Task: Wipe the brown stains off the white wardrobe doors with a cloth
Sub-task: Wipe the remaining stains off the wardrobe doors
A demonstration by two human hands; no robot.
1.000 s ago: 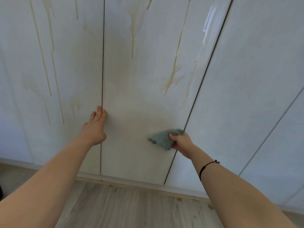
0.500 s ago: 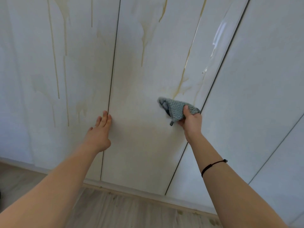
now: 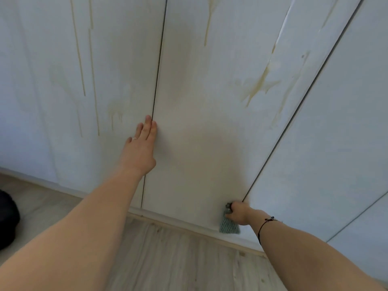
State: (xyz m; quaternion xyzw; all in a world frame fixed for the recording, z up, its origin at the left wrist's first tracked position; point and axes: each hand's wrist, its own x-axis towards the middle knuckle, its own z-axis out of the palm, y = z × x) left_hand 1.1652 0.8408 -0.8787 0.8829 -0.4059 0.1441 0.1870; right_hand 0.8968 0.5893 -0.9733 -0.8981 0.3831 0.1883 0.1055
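Observation:
White wardrobe doors fill the view. The middle door (image 3: 195,156) carries brown drip stains (image 3: 259,84) on its upper right and a thin run near the top (image 3: 207,28). The left door (image 3: 52,114) shows long brown streaks (image 3: 92,80). My right hand (image 3: 238,213) presses a grey-green knitted cloth (image 3: 228,226) against the bottom right corner of the middle door, just above the plinth. My left hand (image 3: 140,148) lies flat, fingers together, on the middle door's left edge beside the gap.
A pale wood floor (image 3: 178,259) runs along the base of the wardrobe. A dark rounded object (image 3: 7,221) sits on the floor at the far left. More white door panels (image 3: 336,143) stand to the right.
My right hand has swept the cloth down the middle door from the stain area to its bottom right corner. My left hand has stayed flat on the door edge.

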